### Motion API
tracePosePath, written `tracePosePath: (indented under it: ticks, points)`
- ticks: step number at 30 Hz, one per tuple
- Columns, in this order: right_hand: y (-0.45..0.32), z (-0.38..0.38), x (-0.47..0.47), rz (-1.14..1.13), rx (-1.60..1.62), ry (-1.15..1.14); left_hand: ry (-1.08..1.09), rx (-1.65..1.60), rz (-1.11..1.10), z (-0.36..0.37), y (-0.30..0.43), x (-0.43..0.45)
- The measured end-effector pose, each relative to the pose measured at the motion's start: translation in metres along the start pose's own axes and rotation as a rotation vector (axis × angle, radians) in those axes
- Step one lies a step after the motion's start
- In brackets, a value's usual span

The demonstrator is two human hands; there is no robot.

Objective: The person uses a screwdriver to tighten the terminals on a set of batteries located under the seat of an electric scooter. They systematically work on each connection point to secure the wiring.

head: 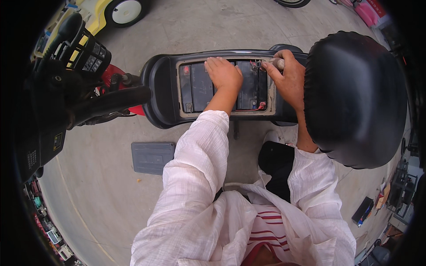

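Note:
Several dark lead-acid batteries [200,87] sit side by side in the open floor compartment of a small electric scooter [160,89]. My left hand [225,73] lies flat on top of them near the middle, holding nothing. At the compartment's far right corner, my right hand [290,74] grips a screwdriver [279,64] by its worn, dirty handle. Its shaft points left to a battery terminal [254,65] with a red wire beside it; whether the tip touches is hidden. Another terminal with a red wire [262,105] shows at the near right corner.
A black-covered seat [356,99] rises close to my right forearm. On the left stand the steering column [109,101] and a black basket [90,53]. A grey plastic cover [152,157] lies on the concrete floor. A yellow vehicle's wheel [126,12] is beyond.

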State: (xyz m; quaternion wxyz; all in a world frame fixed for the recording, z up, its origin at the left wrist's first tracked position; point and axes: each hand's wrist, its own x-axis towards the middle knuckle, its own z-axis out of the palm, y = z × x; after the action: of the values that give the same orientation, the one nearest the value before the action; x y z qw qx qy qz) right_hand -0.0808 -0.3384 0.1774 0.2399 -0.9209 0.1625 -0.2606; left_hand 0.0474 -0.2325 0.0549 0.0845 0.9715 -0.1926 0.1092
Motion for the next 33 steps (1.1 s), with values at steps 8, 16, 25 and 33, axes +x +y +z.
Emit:
tracePosePath:
  ticks: [8,16,25,33]
  points:
    - [-0.009,0.002,0.001,0.002,-0.001,0.102,-0.054,-0.381,0.312,0.011,0.047,-0.013]
    - [0.008,0.004,-0.001,0.001,0.047,0.032,-0.05,-0.302,0.301,-0.004,-0.024,0.002]
    - [-0.001,-0.001,-0.001,-0.167,0.122,-0.011,-0.326,-0.098,-0.142,-0.044,-0.116,0.003]
    - [0.005,0.012,0.006,-0.061,0.023,0.003,-0.147,-0.834,-0.055,-0.161,-0.08,-0.022]
